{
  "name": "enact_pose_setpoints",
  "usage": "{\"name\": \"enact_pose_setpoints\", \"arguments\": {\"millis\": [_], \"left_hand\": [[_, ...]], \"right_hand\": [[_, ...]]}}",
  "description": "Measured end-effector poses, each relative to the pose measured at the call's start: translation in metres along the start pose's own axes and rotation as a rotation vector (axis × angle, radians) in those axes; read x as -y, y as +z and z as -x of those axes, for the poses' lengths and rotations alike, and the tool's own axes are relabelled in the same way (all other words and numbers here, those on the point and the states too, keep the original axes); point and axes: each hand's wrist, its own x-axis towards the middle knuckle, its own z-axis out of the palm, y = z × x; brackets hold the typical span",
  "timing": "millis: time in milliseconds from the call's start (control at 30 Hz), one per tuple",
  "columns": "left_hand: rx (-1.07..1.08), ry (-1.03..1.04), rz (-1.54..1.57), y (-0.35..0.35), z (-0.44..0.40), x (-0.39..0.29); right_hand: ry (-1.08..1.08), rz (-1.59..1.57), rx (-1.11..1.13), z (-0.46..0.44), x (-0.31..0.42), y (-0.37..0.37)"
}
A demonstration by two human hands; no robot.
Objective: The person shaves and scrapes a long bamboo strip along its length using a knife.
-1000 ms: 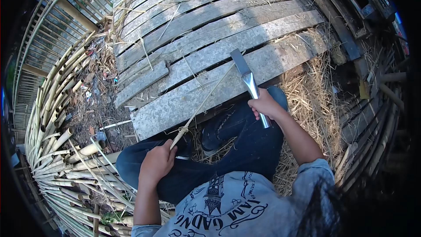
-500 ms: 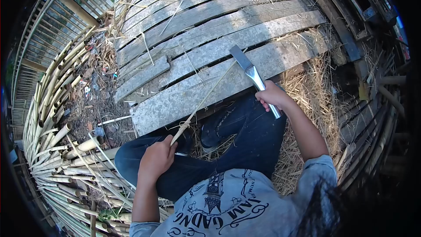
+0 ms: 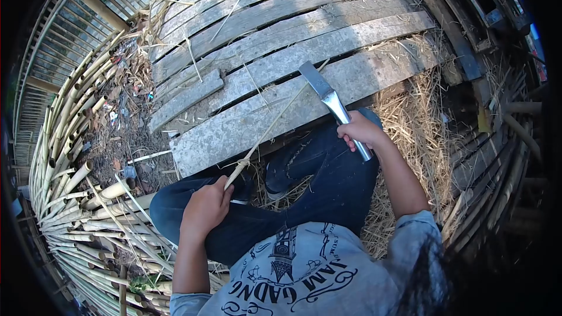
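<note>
My left hand (image 3: 205, 208) is closed around the near end of a thin bamboo stick (image 3: 270, 129), just below a knobby node. The stick slants away from me over the front plank, and its far part passes under a blade. My right hand (image 3: 362, 131) grips the tubular metal handle of a broad-bladed chopping knife (image 3: 316, 81). The blade points up and left and crosses the stick near its far end; whether they touch I cannot tell.
A slatted wooden platform (image 3: 257, 47) lies in front of me, with loose strips and a short board (image 3: 187, 100) on it. Bamboo poles (image 3: 111, 193) are stacked at the left. Straw shavings (image 3: 413, 123) cover the ground at the right, beside dark timber.
The knife has shifted slightly left, and a bit of the stick now shows beyond its blade. My left hand has moved slightly left with the stick.
</note>
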Motion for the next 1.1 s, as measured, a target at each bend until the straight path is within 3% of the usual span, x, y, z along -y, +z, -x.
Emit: {"name": "enact_pose_setpoints", "arguments": {"millis": [133, 267, 300, 400, 467, 533, 667, 867, 1100], "left_hand": [[0.004, -0.026, 0.026, 0.000, -0.001, -0.002], [-0.002, -0.024, 0.013, 0.001, 0.000, 0.000], [0.000, -0.010, 0.016, 0.002, 0.000, -0.001], [-0.006, -0.025, 0.019, 0.001, 0.000, -0.002], [-0.018, -0.021, 0.016, 0.002, 0.001, 0.001], [-0.011, -0.021, 0.013, 0.002, 0.002, 0.003], [-0.041, 0.003, 0.071, 0.005, 0.000, 0.003], [-0.039, 0.018, 0.083, 0.005, 0.001, 0.004], [0.063, 0.056, 0.173, -0.007, 0.006, 0.006]], "right_hand": [[-0.012, -0.067, -0.092, -0.001, 0.001, 0.019], [0.003, 0.036, 0.083, 0.001, 0.003, -0.002], [-0.012, -0.021, -0.047, -0.003, 0.003, -0.003], [-0.078, -0.084, -0.105, -0.005, -0.005, 0.023], [-0.055, 0.029, 0.051, 0.011, -0.005, 0.034], [0.030, -0.057, 0.117, 0.017, -0.007, 0.041], [-0.047, -0.035, 0.051, -0.003, -0.026, 0.050], [-0.027, -0.482, 0.159, -0.004, -0.046, 0.099], [-0.139, -0.203, 0.037, 0.045, -0.028, 0.063]]}}
